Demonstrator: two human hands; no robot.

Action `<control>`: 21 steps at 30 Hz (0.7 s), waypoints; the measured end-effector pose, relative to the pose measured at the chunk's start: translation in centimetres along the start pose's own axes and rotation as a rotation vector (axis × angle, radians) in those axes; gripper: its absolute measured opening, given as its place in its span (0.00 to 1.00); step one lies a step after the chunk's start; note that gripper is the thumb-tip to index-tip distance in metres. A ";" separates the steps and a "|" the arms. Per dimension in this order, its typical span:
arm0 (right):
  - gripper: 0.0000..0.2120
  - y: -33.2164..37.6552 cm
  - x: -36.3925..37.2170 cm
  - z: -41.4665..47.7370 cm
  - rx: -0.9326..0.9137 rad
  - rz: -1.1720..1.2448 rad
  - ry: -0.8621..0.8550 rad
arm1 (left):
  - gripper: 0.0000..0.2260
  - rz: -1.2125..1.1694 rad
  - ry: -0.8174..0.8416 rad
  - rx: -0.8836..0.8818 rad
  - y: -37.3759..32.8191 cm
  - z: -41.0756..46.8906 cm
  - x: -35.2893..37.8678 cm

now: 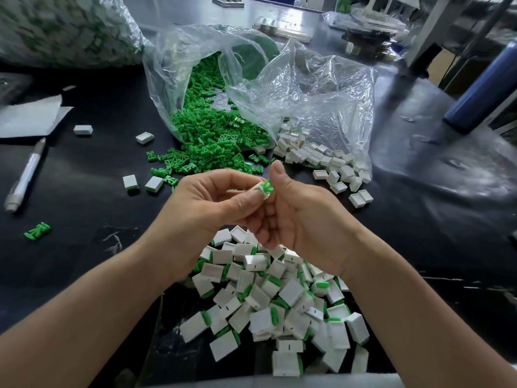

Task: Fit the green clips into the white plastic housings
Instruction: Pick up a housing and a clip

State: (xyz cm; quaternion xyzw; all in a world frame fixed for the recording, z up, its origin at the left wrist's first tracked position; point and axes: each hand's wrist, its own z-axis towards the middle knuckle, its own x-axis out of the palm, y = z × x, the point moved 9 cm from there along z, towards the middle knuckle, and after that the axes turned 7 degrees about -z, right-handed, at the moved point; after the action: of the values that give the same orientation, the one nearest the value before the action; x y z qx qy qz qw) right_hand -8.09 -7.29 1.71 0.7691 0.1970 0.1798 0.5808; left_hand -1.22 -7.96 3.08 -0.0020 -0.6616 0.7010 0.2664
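Observation:
My left hand (207,203) pinches a white plastic housing (261,191) above the dark table. My right hand (296,217) meets it there, thumb up, pinching a green clip (268,186) that sits partly in the housing's opening. Loose green clips (212,138) spill from a clear plastic bag (251,79) behind my hands. Empty white housings (321,161) lie in a heap at the bag's right side. Below my wrists is a pile of white housings with green clips in them (279,298).
A pen (26,175) and white paper (28,116) lie at the left. Stray housings (130,182) and a stray clip (37,230) dot the table. A large filled bag (64,26) stands at the back left, a blue bottle (486,88) at the right.

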 end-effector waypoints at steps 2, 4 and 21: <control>0.25 -0.1 -0.1 0.0 -0.006 -0.037 -0.032 | 0.08 -0.004 -0.007 0.021 -0.1 -0.1 0.0; 0.25 -0.1 -0.1 -0.1 -0.009 -0.096 -0.054 | 0.08 -0.011 0.000 0.033 -0.2 0.0 0.2; 0.22 0.6 -0.4 -0.2 -0.079 -0.222 -0.096 | 0.08 -0.027 -0.002 -0.002 -0.4 0.0 0.2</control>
State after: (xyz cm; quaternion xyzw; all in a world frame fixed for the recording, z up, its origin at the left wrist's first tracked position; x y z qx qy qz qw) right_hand -8.47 -7.54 2.36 0.7268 0.2455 0.0849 0.6358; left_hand -1.29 -7.87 3.49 0.0073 -0.6626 0.6965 0.2753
